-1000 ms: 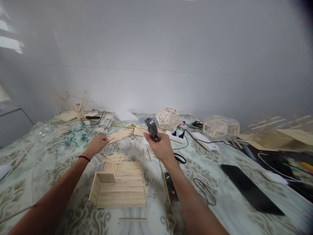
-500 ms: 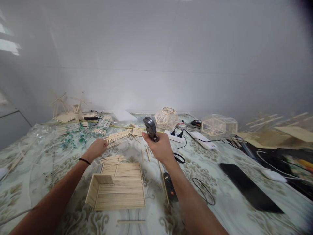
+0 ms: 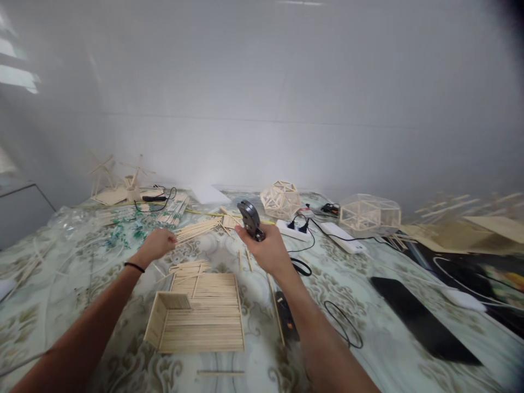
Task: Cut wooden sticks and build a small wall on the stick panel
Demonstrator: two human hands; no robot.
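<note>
My right hand [image 3: 266,245] is closed around a dark metal hand tool [image 3: 249,218], raised above the middle of the table. My left hand [image 3: 158,244] has its fingers curled at the left end of a loose pile of thin wooden sticks [image 3: 198,230]; whether it grips any is too small to tell. Nearer me lies a flat panel of wooden sticks [image 3: 204,322] with low upright walls at its left corner [image 3: 158,316]. More short sticks [image 3: 188,268] rest across the panel's back edge.
A white power strip [image 3: 293,230] with black plugs stands behind my right hand. Stick-built domes [image 3: 280,199] are near the wall. A black slab [image 3: 423,322] lies at right, green-tipped scraps [image 3: 126,229] at left. Cables cross the patterned table [image 3: 135,371].
My left hand has moved slightly left and toward me. My right hand has shifted a little, still holding the tool. The view has tilted slightly.
</note>
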